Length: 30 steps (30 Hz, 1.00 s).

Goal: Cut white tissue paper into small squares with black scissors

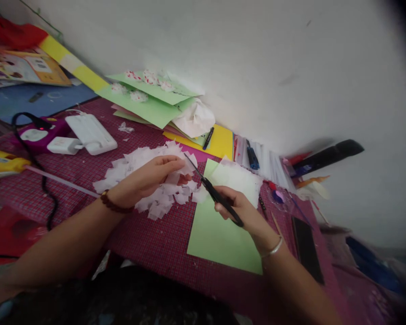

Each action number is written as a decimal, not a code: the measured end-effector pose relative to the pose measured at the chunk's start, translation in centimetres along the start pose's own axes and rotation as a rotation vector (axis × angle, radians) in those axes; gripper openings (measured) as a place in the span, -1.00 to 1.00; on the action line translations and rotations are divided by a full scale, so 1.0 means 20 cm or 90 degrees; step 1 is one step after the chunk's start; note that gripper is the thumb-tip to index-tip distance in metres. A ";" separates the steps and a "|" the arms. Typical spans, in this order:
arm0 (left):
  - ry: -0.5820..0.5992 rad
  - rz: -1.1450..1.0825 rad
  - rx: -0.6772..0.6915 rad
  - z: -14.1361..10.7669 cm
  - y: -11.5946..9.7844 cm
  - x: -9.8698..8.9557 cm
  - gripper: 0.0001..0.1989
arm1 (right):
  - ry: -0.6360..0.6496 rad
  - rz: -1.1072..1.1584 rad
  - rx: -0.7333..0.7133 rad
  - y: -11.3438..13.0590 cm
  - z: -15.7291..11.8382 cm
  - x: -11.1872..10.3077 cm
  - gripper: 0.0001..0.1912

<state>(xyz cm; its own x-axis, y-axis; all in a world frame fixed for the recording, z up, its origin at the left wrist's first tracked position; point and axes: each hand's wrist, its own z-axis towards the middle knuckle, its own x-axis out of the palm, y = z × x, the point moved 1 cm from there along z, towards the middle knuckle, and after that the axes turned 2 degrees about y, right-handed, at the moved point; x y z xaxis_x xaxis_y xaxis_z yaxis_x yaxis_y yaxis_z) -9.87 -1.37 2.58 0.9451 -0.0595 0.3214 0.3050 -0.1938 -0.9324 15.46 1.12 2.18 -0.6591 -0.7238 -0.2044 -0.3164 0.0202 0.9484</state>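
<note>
Black-handled scissors [223,204] are in my right hand [238,207], its fingers wrapped round the handles. The blades point up and left, close to the fingertips of my left hand [164,170]. Between the thumb and fingers of that hand is a small piece of thin white paper [188,166]. Beneath it spreads a pile of cut white paper pieces [159,207]. A light green sheet [223,241] lies under my right hand, with white tissue paper [238,180] on its upper part.
Behind the pile, green sheets with white and red paper blossoms [149,79] lean near the wall. A black marker [208,138] rests on yellow paper [223,141]. At left are a purple power strip [54,131], a white adapter [93,133] and a yellow glue gun [3,164]. A dark phone-like slab [306,248] lies at right.
</note>
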 end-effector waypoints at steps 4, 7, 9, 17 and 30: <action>-0.042 0.117 0.028 -0.01 -0.01 -0.01 -0.88 | -0.007 -0.017 -0.012 0.05 0.03 -0.01 -0.37; -0.091 0.144 0.071 -0.01 -0.02 -0.03 -0.91 | 0.004 -0.027 -0.021 0.06 0.06 -0.01 -0.38; -0.105 0.148 0.077 -0.01 -0.03 -0.04 -0.91 | 0.045 -0.036 -0.040 0.06 0.07 -0.02 -0.38; -0.079 0.020 0.087 -0.01 -0.03 -0.07 -0.87 | 0.196 0.028 -0.079 -0.02 0.00 -0.07 -0.39; -0.005 0.079 -0.055 0.01 -0.05 -0.05 -0.69 | 0.240 0.025 -0.059 -0.02 0.00 -0.01 -0.40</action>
<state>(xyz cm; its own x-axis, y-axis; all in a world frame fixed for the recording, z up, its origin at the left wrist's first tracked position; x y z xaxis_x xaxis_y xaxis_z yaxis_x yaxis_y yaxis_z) -11.22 -0.99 3.22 0.9760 -0.0801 0.2023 0.1742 -0.2697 -0.9471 15.73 1.33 1.77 -0.3666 -0.9270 -0.0796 -0.2208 0.0035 0.9753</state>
